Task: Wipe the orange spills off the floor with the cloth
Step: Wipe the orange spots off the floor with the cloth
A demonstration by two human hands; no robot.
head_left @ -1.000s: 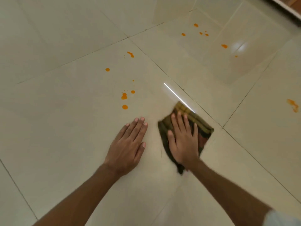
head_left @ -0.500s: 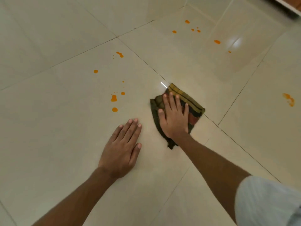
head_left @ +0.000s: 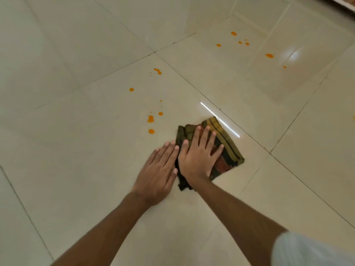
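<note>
Right hand has slid cloth back beside left hand.

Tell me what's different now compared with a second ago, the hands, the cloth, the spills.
The right hand slid the cloth leftward, closing the gap to the left hand; the two hands now sit side by side, nearly touching. The cloth lies closer to the nearest orange spills, not on them. The right hand stays flat on the cloth, the left flat on the floor; no spill is wiped.

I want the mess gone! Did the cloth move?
Yes. The cloth slid left, closer to the nearest orange drop, and now lies right beside the left hand.
</note>
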